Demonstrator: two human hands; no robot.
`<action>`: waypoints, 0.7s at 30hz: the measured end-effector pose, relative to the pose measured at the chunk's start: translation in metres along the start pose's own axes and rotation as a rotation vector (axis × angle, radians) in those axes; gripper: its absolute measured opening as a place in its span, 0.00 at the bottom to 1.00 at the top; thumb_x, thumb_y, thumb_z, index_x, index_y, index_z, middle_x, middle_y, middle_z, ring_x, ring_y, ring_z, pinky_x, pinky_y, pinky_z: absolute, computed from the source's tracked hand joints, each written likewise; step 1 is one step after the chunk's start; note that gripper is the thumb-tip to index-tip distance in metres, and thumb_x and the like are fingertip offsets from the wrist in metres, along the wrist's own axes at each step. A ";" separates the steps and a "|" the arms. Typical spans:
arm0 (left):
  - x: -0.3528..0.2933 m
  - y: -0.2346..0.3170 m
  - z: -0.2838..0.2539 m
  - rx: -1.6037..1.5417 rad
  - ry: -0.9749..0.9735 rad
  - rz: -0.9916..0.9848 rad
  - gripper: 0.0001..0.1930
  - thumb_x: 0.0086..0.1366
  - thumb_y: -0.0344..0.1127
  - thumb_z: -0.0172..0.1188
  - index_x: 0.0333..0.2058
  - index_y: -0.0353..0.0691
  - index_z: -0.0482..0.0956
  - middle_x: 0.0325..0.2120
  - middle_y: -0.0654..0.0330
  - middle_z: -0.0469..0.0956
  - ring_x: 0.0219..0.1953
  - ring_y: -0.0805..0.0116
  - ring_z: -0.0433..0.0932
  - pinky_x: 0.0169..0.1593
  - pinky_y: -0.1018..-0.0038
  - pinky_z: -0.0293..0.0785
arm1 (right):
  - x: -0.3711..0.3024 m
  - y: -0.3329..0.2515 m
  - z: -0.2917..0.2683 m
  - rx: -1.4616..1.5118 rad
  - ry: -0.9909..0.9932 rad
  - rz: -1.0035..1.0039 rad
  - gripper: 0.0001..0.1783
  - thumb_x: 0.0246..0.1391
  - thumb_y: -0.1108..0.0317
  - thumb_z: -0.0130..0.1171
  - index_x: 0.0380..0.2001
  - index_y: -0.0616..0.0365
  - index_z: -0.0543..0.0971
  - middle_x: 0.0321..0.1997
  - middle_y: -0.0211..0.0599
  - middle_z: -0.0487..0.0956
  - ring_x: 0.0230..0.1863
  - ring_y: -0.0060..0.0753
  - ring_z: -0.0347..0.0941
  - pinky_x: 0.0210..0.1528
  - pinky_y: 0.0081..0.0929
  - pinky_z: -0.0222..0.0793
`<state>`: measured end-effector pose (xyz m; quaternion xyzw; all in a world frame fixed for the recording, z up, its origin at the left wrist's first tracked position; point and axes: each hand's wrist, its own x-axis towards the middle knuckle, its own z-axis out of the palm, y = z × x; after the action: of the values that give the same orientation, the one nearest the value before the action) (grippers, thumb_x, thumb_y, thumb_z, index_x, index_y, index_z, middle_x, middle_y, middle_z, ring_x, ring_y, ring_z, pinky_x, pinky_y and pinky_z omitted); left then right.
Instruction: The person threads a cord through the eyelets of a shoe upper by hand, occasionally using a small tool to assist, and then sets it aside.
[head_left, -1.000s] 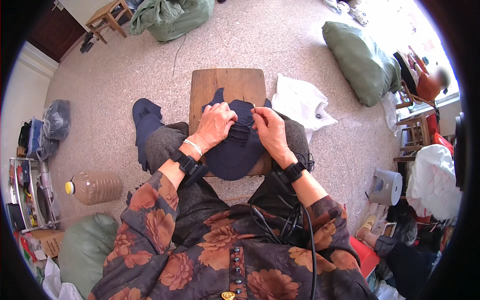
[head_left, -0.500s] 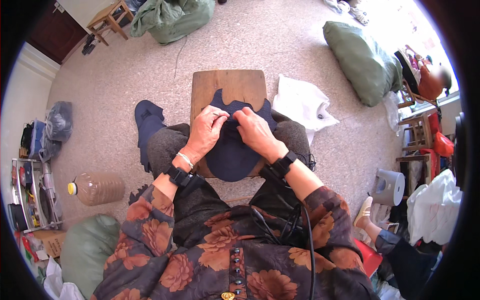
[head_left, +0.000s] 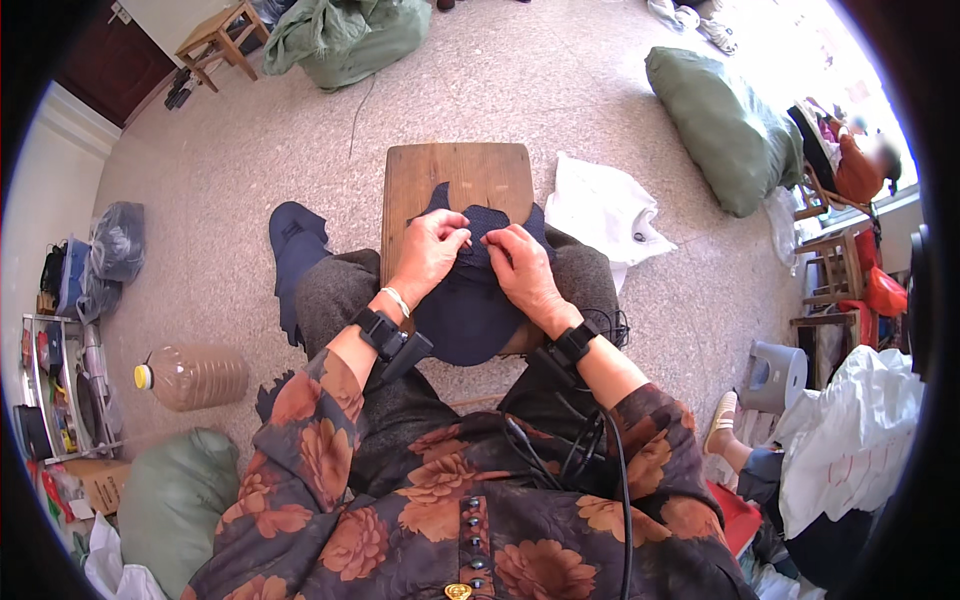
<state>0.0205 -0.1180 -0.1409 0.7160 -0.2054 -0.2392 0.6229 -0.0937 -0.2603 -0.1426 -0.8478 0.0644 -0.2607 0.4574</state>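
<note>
A dark navy cloth piece [head_left: 465,318] with a rounded near end and pointed far corners lies over the near part of a small wooden stool [head_left: 457,168] between my knees. Its far middle part has a finely dotted texture. Above that part my left hand [head_left: 432,248] pinches thumb and forefinger together. Close on its right, my right hand [head_left: 523,268] also has thumb and forefinger pinched, with a narrow gap between the two sets of fingertips. Whatever the fingers hold is too small to make out.
More navy cloth [head_left: 297,240] hangs over my left knee. A white bag [head_left: 605,212] lies right of the stool. A large bottle [head_left: 200,377] rests on the floor at left; a green sack [head_left: 715,125] lies far right. Near right, a person's foot [head_left: 723,425] shows beside another white bag [head_left: 850,440].
Both hands have shifted slightly nearer and to the right, their fingertips still close together. At the right, the white bag beside the person's leg has moved nearer and now covers part of the leg.
</note>
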 end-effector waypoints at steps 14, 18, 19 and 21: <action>-0.004 0.014 0.011 0.187 -0.115 0.099 0.11 0.70 0.35 0.60 0.39 0.31 0.82 0.24 0.67 0.78 0.27 0.81 0.72 0.31 0.78 0.70 | 0.005 -0.004 0.002 0.140 0.071 0.360 0.11 0.61 0.69 0.59 0.43 0.63 0.81 0.32 0.45 0.81 0.29 0.40 0.77 0.33 0.36 0.74; -0.004 0.015 0.014 0.294 -0.117 0.244 0.10 0.69 0.33 0.61 0.36 0.30 0.82 0.23 0.63 0.78 0.26 0.79 0.72 0.32 0.75 0.70 | 0.013 -0.003 -0.009 0.637 0.124 0.503 0.12 0.63 0.65 0.61 0.44 0.63 0.82 0.30 0.25 0.80 0.27 0.13 0.72 0.27 0.14 0.67; -0.004 0.017 0.016 0.294 -0.115 0.245 0.10 0.69 0.33 0.61 0.36 0.30 0.82 0.23 0.63 0.78 0.26 0.79 0.72 0.32 0.75 0.70 | 0.014 -0.004 -0.010 0.637 0.123 0.501 0.12 0.63 0.65 0.61 0.44 0.63 0.82 0.30 0.25 0.80 0.27 0.13 0.72 0.27 0.14 0.67; -0.006 0.021 0.019 0.369 -0.129 0.295 0.08 0.67 0.32 0.62 0.35 0.30 0.82 0.25 0.59 0.78 0.26 0.75 0.73 0.33 0.74 0.71 | 0.015 -0.005 -0.013 0.631 0.062 0.476 0.11 0.63 0.66 0.61 0.41 0.64 0.81 0.29 0.28 0.80 0.27 0.14 0.73 0.27 0.16 0.68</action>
<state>0.0044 -0.1331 -0.1214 0.7631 -0.3873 -0.1495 0.4952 -0.0881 -0.2721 -0.1272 -0.6188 0.1897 -0.1799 0.7408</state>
